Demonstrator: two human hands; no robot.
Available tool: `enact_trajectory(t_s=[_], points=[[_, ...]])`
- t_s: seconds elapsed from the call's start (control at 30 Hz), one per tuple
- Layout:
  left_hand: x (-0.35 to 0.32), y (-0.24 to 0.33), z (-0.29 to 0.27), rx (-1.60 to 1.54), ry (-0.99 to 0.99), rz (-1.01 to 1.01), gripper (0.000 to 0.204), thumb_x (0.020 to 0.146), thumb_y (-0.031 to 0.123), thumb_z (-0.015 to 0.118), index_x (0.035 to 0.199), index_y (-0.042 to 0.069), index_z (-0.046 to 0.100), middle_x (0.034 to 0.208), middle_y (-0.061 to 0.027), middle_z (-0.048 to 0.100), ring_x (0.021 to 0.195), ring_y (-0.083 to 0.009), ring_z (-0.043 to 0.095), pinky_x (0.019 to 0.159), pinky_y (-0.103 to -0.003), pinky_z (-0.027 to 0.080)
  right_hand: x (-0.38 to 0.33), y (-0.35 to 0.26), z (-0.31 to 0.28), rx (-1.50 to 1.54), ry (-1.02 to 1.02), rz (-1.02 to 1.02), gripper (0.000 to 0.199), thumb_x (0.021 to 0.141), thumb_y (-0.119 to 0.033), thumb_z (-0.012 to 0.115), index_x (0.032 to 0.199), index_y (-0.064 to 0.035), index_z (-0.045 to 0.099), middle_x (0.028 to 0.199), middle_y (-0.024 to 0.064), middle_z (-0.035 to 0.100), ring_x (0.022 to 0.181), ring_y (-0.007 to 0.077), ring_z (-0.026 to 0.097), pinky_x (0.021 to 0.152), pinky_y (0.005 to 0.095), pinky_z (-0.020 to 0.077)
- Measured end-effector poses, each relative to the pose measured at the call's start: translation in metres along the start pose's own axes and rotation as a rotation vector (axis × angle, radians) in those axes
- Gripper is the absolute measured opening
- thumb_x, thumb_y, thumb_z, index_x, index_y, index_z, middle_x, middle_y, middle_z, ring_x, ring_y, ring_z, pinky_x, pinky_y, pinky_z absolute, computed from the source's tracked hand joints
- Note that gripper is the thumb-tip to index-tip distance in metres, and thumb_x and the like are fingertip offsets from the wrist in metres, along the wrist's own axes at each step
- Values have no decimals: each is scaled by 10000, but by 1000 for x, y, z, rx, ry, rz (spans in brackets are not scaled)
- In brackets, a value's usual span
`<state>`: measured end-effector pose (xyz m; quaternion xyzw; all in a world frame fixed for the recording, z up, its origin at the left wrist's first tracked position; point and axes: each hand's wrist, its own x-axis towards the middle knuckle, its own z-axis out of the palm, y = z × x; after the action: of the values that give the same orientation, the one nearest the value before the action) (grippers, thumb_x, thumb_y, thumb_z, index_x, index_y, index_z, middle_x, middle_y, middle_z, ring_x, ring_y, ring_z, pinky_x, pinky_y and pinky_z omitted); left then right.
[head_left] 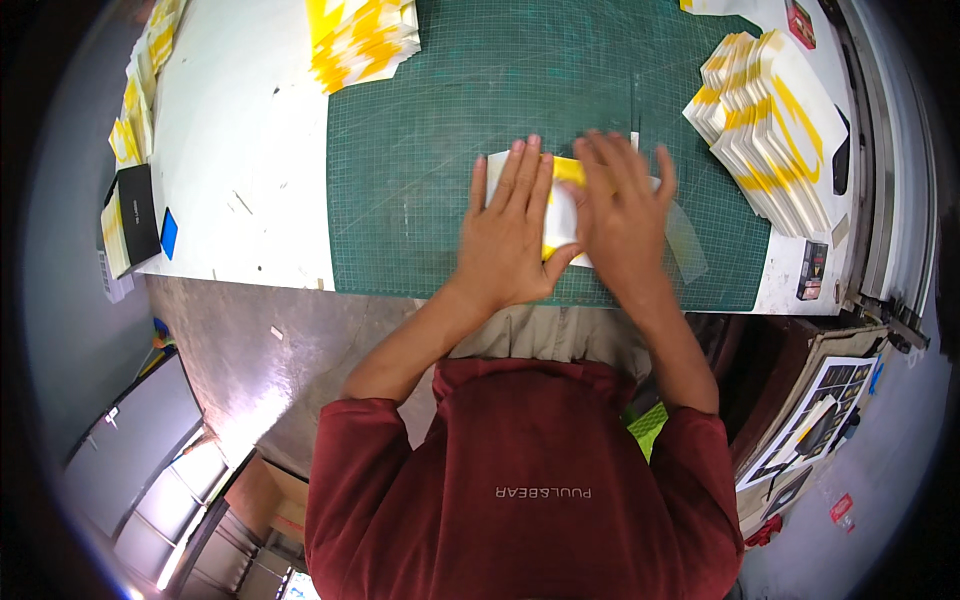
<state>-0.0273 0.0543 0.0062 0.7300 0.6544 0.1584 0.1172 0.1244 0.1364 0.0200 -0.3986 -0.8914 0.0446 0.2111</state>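
A white and yellow piece of paper or thin card [562, 222] lies on the green cutting mat [440, 130], near the mat's front edge. Across its left part my left hand [510, 225] rests flat, fingers stretched forward and the thumb pointing right. Over its right part is my right hand [622, 200], slightly blurred, with its fingers spread and its thumb near the paper's middle. Both hands hide much of the paper, so its full shape cannot be made out. A translucent sheet or strip [688, 245] lies beside my right hand, partly covered by it.
Stacks of yellow and white folded pieces stand at the back [365, 45] and at the right [770, 130]. A small dark box [812, 270] sits at the right front corner. On the left are a black box [138, 213] and a blue card [169, 233]. A metal rail [880, 160] runs along the right.
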Motion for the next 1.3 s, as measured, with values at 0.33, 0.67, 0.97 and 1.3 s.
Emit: enact_trajectory(t_s=[0.33, 0.67, 0.97, 1.3], points=[[3, -1, -6, 13, -45, 8, 979, 971, 641, 518, 1584, -82, 273, 1678, -291, 213, 1585, -398, 182, 1246, -635, 85, -51, 37, -29, -161, -357, 124, 658, 1073, -429, 473, 1576, -14, 388, 1673, 133, 343, 1574, 328, 254, 1191, 751, 14], [-9, -58, -43, -82, -201, 265, 759, 965, 414, 667, 1574, 49, 400, 1679, -204, 286, 1571, -406, 218, 1256, -590, 179, -105, 56, -57, -91, -39, 608, 514, 839, -305, 854, 1177, 0, 616, 1199, 156, 586, 1142, 310, 541, 1005, 515, 338], [-27, -39, -29, -9, -89, 185, 816, 989, 497, 582, 1557, -46, 364, 1656, -228, 319, 1551, -379, 286, 1263, -564, 166, -113, 19, -42, 190, 493, 661, 277, 963, -101, 721, 1189, 26, 621, 895, 124, 642, 825, 230, 612, 769, 409, 477], [-29, -37, -31, 20, -71, 162, 843, 975, 507, 576, 1547, -74, 364, 1655, -220, 325, 1550, -352, 296, 1263, -552, 179, -114, -3, -21, -131, 303, 434, 334, 842, 13, 729, 1173, -27, 711, 886, 39, 679, 836, 214, 614, 856, 400, 376]])
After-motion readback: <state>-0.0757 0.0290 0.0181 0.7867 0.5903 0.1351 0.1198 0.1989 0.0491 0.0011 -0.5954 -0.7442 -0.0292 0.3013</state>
